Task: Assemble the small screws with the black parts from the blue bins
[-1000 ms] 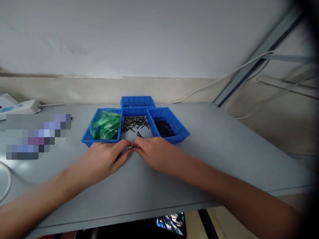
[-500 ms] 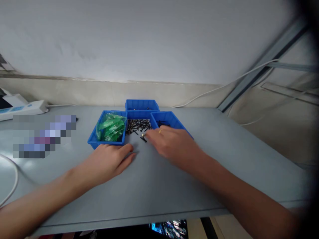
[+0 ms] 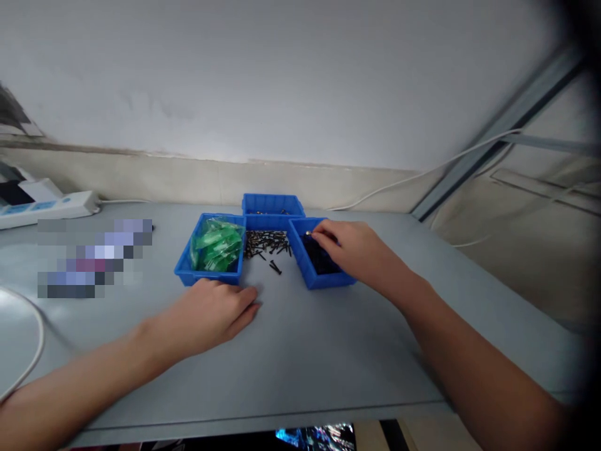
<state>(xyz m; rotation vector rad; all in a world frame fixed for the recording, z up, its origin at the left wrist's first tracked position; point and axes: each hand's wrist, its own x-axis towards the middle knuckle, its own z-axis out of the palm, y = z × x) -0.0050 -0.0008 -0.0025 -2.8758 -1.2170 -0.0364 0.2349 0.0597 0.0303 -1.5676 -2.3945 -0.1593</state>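
Head view: my R hand (image 3: 352,250) is over the R blue bin (image 3: 331,281), thumb + index pinching a brass-coloured bit (image 3: 308,233), too small to ID, above the dark pieces (image 3: 315,254) lying in there. Can't tell if my palm touches the rim. L hand (image 3: 213,313) rests on the desk (image 3: 295,357), just in front of the L blue bin (image 3: 193,276); thumb + index a bit apart, nothing visible btwn them, other fingers curled in. Can't say if knuckles touch that bin.

Green packets (image 3: 218,244) lie in the L bin. Btwn the two bins: a spread of dark screws (image 3: 267,241), w/ a couple of loose screws (image 3: 275,267) nearer me. Back blue bin (image 3: 267,222) sits behind the spread, small shiny bits (image 3: 282,212) just showing inside.

Risks, imo: main one's the grip. Bit's tiny + held only at the tips, so a slight slip = it drops among the dark pieces; colour'd help me spot it, but it could sink btwn them. R hand comes in over the bin's R side, so a low palm could catch the rim + shove the bin. L hand's v. close to its bin; a careless nudge could push it into the screws + scatter them. Loose ones prob. roll if my fingers brush them.
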